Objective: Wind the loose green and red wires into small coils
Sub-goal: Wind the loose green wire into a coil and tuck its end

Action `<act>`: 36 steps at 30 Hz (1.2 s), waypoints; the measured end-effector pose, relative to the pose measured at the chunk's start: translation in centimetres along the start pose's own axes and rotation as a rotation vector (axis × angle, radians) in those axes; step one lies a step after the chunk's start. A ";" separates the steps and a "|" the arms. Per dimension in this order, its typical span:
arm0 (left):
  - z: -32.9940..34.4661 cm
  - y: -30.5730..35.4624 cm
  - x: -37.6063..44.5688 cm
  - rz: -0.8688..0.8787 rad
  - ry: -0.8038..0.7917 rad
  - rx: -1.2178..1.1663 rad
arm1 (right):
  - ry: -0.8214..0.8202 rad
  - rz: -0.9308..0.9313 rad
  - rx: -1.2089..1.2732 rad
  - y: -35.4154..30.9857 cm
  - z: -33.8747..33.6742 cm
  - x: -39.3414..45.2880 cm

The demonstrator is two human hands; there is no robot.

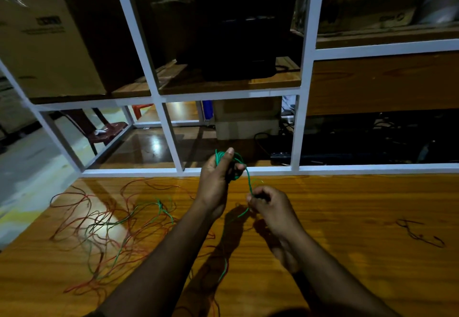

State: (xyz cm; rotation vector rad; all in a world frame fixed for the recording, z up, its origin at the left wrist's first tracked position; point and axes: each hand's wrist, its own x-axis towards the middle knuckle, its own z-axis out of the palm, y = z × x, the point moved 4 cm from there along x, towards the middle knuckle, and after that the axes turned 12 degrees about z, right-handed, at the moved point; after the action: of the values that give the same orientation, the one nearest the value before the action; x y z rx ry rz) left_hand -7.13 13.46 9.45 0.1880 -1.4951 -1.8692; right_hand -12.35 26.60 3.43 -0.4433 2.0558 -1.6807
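1. Up near the far edge of the wooden table, the left hand is raised with its fingers curled round a small coil of green wire, the thumb pointing up.
2. Just beside it, the right hand pinches the same green strand between thumb and fingertips; the strand runs taut from the coil down to that pinch, and its tail hangs below.
3. Toward the left edge, loose red wires and green wires sprawl tangled on the wood.
4. Near the right edge lies a small dark wire tangle.
5. Beyond the far edge stands a white metal frame.
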 end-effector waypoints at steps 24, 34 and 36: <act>-8.1 -3.6 1.1 -0.034 -0.135 0.881 | 0.136 0.032 0.131 -0.2 -3.9 2.2; -8.1 -2.1 2.5 -0.175 -0.120 0.447 | 0.235 -0.125 -0.254 1.2 -5.5 3.4; -6.5 -2.2 1.3 -0.362 -0.239 0.147 | 0.335 -0.095 -0.286 1.8 -6.0 3.8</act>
State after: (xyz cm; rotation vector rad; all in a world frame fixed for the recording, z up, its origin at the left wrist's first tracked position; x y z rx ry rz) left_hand -5.66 7.70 5.85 0.3320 -1.8643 -2.1221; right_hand -18.70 29.97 2.13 -0.3735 2.5749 -1.6054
